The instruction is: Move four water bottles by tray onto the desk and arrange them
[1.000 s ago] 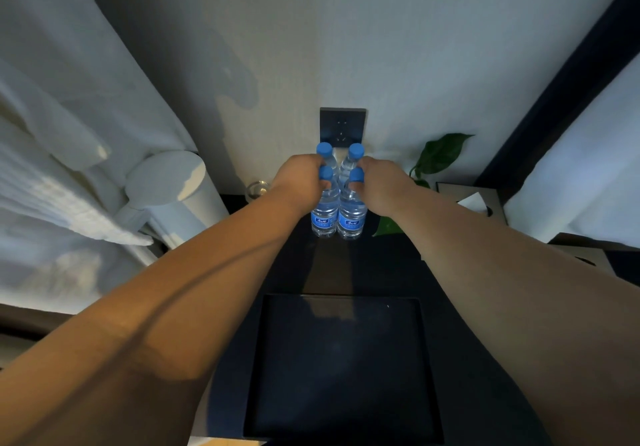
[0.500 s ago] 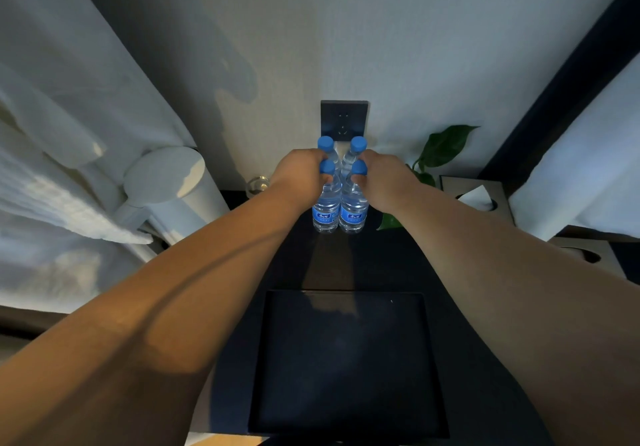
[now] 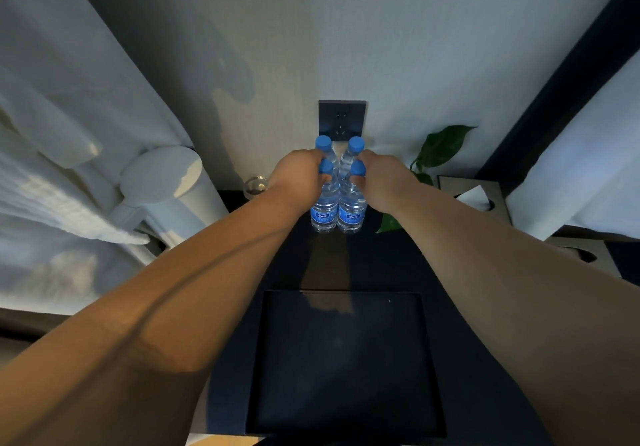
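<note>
Blue caps: four, on clear bottles (image 3: 337,203) with blue labels, standing upright in a tight two-by-two block.
Landmark: the dark socket (image 3: 341,117) on the pale wall.
Bottles: straight below the socket, on the desk (image 3: 381,265) close to the wall; the two front ones touch side by side, the two rear ones show only caps and necks behind them.
Left hand (image 3: 298,175): below and left of the socket, curled around the left pair at neck height, fingers wrapped between the caps.
Right hand (image 3: 379,177): below and right of the socket, curled around the right pair at the same height.
Whether the bottles rest on the desk or are lifted: cannot tell.
Tray (image 3: 346,362): black, square, flat on the desk well below the socket, nearer the person than the bottles, nothing on it.
Plant (image 3: 443,144): green leaves right of the socket, just beside the right hand.
Tissue box (image 3: 472,194): further right of the socket, past the plant.
Glass (image 3: 255,187): small, clear, below and left of the socket, beside the left wrist.
Kettle (image 3: 169,186): white, far left of the socket.
</note>
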Demonstrator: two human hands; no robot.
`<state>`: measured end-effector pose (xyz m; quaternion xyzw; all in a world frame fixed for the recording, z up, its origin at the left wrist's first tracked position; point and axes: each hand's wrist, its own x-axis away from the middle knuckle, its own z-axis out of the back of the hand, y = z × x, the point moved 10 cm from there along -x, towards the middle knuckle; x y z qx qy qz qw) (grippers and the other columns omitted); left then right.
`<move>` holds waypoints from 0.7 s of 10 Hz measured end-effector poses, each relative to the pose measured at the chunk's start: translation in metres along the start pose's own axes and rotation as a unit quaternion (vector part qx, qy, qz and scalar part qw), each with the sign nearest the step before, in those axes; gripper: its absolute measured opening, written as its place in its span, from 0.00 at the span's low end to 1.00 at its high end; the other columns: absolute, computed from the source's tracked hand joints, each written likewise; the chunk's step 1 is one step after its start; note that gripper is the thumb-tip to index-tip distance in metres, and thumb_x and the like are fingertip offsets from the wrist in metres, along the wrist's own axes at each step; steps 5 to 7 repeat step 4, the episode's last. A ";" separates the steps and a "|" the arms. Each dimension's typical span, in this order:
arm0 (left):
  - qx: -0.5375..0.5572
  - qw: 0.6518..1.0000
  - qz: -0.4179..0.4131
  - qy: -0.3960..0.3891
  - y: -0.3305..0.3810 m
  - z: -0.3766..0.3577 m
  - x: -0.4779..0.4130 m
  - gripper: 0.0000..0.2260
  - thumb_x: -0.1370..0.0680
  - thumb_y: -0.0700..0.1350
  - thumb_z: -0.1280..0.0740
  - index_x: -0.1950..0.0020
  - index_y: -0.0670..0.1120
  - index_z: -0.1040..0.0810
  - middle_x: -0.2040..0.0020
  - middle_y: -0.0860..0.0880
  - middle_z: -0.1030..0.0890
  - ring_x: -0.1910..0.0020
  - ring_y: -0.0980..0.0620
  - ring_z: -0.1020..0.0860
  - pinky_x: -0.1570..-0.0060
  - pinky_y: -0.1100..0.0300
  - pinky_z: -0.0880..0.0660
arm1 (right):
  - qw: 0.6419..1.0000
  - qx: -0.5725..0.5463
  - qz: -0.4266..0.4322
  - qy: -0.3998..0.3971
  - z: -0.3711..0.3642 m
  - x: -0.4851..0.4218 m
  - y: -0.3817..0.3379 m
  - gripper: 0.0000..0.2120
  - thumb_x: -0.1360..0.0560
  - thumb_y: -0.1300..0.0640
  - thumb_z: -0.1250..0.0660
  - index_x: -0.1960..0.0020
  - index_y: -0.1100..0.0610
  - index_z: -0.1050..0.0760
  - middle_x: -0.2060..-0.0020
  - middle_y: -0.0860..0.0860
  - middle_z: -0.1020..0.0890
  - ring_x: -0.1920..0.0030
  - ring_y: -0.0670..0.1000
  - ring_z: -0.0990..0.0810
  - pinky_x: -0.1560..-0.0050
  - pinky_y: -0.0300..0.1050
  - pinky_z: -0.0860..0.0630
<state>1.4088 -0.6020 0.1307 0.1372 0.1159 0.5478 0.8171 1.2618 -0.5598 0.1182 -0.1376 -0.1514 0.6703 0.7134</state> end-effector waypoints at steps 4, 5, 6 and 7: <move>0.061 0.997 0.021 0.041 -0.002 0.025 0.016 0.25 0.23 0.51 0.27 0.29 0.46 0.27 0.38 0.45 0.20 0.41 0.43 0.22 0.50 0.56 0.28 | 1.000 -0.021 0.003 0.006 0.010 0.020 0.000 0.27 0.19 0.48 0.34 0.24 0.53 0.37 0.43 0.56 0.18 0.51 0.54 0.20 0.58 0.46 0.28; 0.061 0.997 0.021 0.041 -0.002 0.025 0.016 0.25 0.23 0.51 0.27 0.29 0.46 0.27 0.38 0.45 0.20 0.41 0.43 0.22 0.50 0.56 0.28 | 1.000 -0.021 0.003 0.006 0.010 0.020 0.000 0.27 0.19 0.48 0.34 0.24 0.53 0.37 0.43 0.56 0.18 0.51 0.54 0.20 0.58 0.46 0.28; 0.061 0.997 0.021 0.041 -0.002 0.025 0.016 0.25 0.23 0.51 0.27 0.29 0.46 0.27 0.38 0.45 0.20 0.41 0.43 0.22 0.50 0.56 0.28 | 1.000 -0.021 0.003 0.006 0.010 0.020 0.000 0.27 0.19 0.48 0.34 0.24 0.53 0.37 0.43 0.56 0.18 0.51 0.54 0.20 0.58 0.46 0.28; 0.061 0.997 0.021 0.041 -0.002 0.025 0.016 0.25 0.23 0.51 0.27 0.29 0.46 0.27 0.38 0.45 0.20 0.41 0.43 0.22 0.50 0.56 0.28 | 1.000 -0.021 0.003 0.006 0.010 0.020 0.000 0.27 0.19 0.48 0.34 0.24 0.53 0.37 0.43 0.56 0.18 0.51 0.54 0.20 0.58 0.46 0.28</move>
